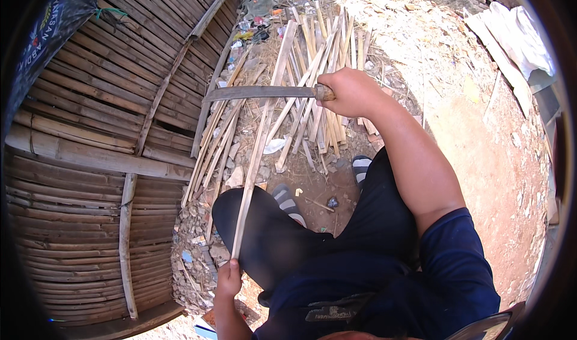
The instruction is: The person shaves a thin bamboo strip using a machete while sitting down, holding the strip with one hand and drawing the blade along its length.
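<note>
My right hand (344,93) is closed round the wooden handle of a machete (264,93), whose long blade points left. The blade passes across a long, pale wooden strip (252,177); whether it touches the wood I cannot tell. Down by my left thigh, my left hand (229,277) grips the near end of that strip, which slants up and away from me. Beyond the machete lies a loose pile of cut wooden strips (327,57), heaped on the ground in front of my feet. More thin strips (219,141) lie along the left side.
A bamboo slat wall (78,123) stands close on my left, with a dark printed sheet (51,33) hanging at its top. Litter and stones (255,24) cover the ground by its foot. Bare earth (487,177) stretches to the right, where white sacking (520,36) lies at the edge.
</note>
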Available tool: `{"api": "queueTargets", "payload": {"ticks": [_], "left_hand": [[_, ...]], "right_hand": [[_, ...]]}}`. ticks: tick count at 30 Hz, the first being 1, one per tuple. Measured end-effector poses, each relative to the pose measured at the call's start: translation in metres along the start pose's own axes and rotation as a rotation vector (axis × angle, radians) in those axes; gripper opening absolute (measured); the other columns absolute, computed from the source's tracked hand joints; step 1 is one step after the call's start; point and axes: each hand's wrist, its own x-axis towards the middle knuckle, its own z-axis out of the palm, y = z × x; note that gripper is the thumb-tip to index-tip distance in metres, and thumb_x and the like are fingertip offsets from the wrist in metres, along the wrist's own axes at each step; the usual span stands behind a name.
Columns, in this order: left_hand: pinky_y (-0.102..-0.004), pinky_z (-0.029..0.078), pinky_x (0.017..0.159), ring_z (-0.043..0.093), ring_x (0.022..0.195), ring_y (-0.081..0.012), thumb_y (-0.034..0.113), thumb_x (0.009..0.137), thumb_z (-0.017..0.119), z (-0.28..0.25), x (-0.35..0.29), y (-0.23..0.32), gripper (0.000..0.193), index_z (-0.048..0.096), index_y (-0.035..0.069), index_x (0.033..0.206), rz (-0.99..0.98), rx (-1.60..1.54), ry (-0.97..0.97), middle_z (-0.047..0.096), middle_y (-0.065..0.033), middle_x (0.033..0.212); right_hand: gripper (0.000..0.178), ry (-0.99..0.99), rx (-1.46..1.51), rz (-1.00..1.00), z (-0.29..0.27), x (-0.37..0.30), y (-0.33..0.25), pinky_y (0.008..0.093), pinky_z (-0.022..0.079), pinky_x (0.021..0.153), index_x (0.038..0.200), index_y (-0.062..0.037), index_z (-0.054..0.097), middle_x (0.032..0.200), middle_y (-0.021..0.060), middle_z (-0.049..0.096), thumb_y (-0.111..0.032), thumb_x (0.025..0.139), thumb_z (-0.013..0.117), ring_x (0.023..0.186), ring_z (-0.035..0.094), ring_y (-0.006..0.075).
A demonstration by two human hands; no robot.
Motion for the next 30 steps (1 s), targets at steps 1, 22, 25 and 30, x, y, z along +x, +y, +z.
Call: {"api": "queueTargets", "payload": {"ticks": [1,22,25,30], "left_hand": [[-0.0350,0.038,0.055,0.047,0.060,-0.0129,0.062,0.110,0.038,0.000,0.001,-0.003,0.071,0.053,0.003,0.071,0.018,0.008,0.009,0.049,-0.0012,0.063],[-0.0346,0.034,0.053,0.044,0.058,-0.0114,0.064,0.110,0.035,0.006,0.001,-0.004,0.073,0.051,0.004,0.071,0.115,0.086,0.087,0.047,0.0004,0.060],[-0.0409,0.041,0.058,0.049,0.059,-0.0193,0.055,0.111,0.041,0.006,0.002,-0.011,0.069,0.057,-0.003,0.077,0.098,0.073,0.082,0.051,-0.0077,0.060],[-0.0407,0.040,0.058,0.048,0.060,-0.0184,0.054,0.111,0.041,0.006,-0.001,-0.009,0.067,0.057,-0.002,0.077,0.134,0.126,0.107,0.050,-0.0074,0.060]], "right_hand": [[0.029,-0.024,0.009,-0.031,-0.001,-0.003,-0.006,0.0518,0.055,0.075,0.103,-0.0105,0.074,0.081,0.0189,0.072,-0.033,0.086,0.079,0.083,0.071,0.0411],[0.029,-0.131,0.095,-0.097,0.013,0.001,-0.001,0.0499,0.056,0.078,0.099,-0.0055,0.073,0.088,0.0201,0.073,-0.028,0.082,0.078,0.086,0.071,0.0407],[0.027,-0.288,0.027,-0.262,0.019,-0.021,-0.039,0.0521,0.057,0.079,0.100,-0.0071,0.073,0.087,0.0190,0.073,-0.024,0.079,0.077,0.088,0.072,0.0414],[0.034,-0.303,0.076,-0.428,0.022,-0.028,-0.052,0.0520,0.056,0.077,0.102,-0.0099,0.073,0.087,0.0172,0.073,-0.032,0.078,0.082,0.088,0.072,0.0405]]}}
